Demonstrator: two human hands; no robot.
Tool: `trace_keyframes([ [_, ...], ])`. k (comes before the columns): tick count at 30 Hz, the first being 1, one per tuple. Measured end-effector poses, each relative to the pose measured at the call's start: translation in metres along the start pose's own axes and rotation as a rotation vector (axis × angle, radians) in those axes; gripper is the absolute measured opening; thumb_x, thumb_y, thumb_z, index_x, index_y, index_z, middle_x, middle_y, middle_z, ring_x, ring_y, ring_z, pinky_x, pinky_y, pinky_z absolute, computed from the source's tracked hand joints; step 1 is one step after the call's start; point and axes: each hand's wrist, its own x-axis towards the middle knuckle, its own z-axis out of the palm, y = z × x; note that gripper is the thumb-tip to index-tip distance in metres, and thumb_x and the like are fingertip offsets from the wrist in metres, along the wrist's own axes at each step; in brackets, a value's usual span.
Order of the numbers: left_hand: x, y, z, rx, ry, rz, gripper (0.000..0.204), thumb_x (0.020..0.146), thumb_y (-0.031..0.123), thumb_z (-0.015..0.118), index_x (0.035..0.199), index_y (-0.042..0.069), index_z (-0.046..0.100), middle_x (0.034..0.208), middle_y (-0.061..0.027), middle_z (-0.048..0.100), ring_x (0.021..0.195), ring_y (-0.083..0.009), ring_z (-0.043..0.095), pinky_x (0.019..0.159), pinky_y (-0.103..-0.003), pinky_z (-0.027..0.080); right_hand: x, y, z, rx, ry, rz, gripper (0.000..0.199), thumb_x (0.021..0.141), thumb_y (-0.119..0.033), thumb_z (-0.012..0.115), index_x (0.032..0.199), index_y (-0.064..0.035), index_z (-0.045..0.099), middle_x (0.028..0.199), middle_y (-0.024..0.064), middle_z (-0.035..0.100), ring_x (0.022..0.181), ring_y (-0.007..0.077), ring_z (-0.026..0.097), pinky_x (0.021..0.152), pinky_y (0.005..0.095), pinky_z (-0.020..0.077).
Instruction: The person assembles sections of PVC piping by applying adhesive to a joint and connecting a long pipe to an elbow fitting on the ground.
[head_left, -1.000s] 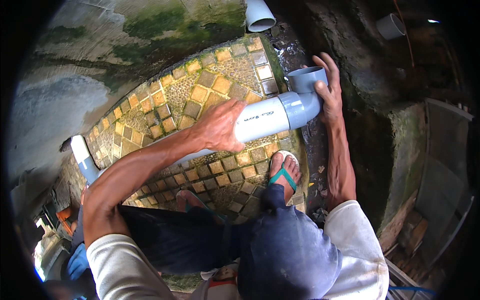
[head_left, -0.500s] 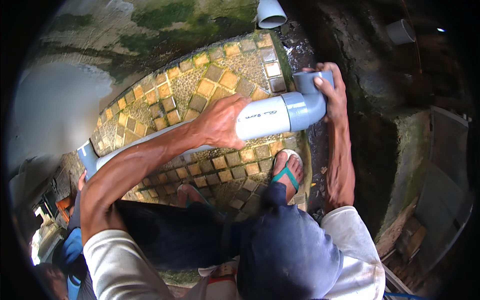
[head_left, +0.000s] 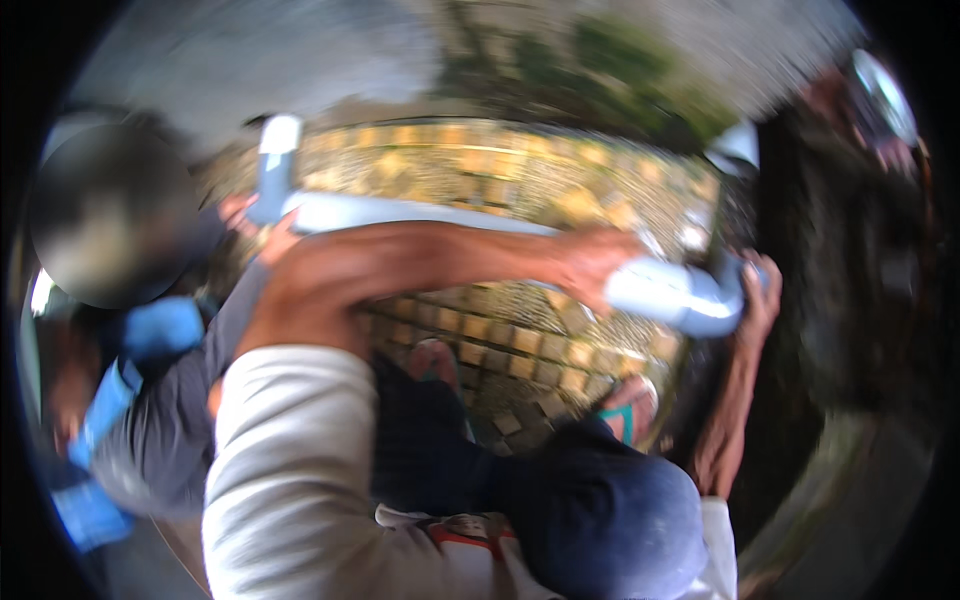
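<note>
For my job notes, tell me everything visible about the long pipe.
The long pipe is whitish, smooth and plastic-looking, blurred here, with a bluish-grey elbow fitting at each end. It runs across the view above the tiled floor, partly hidden by the left forearm. The left hand grips it near the right fitting; the right hand holds that fitting. Another person's hand touches the left end.

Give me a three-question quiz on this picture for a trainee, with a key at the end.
1. Multiple choice: what is the person's right hand holding?
A) a sandal
B) the elbow fitting
C) a blue sleeve
2. True or false: the person's left hand is clear of the pale pipe.
3. Fill in: a co-worker's hands are at the ____ end of the pipe, as seen in the picture.

Key: 1. B; 2. False, it lies over the pipe and grasps it; 3. left.
</note>
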Motion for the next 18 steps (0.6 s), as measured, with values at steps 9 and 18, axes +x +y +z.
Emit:
trace_keyframes([
  [9, -0.147, -0.017, -0.067, 0.266, 0.156, -0.392, 0.069, 0.091, 0.032, 0.081, 0.149, 0.003, 0.058, 0.145, -0.0217, 0.06, 0.134, -0.0363, 0.056, 0.116, -0.052, 0.045, 0.006, 0.044, -0.023, 0.147, -0.147, 0.084, 0.03, 0.11, -0.031, 0.062, 0.119, -0.0028, 0.061, 0.127, 0.0122, 0.067, 0.119, 0.0266, 0.067, 0.107, 0.043, 0.0504],
  [18, -0.241, -0.047, -0.05, 0.601, 0.48, -0.388, 0.091, 0.085, 0.061, 0.081, 0.15, 0.003, 0.055, 0.144, -0.0211, 0.059, 0.137, -0.0377, 0.054, 0.119, -0.061, 0.035, 0.033, 0.046, -0.035, 0.089, -0.147, 0.065, 0.035, 0.109, -0.032, 0.052, 0.107, -0.0006, 0.068, 0.119, 0.0161, 0.072, 0.107, 0.0242, 0.066, 0.101, 0.0432, 0.0526],
])
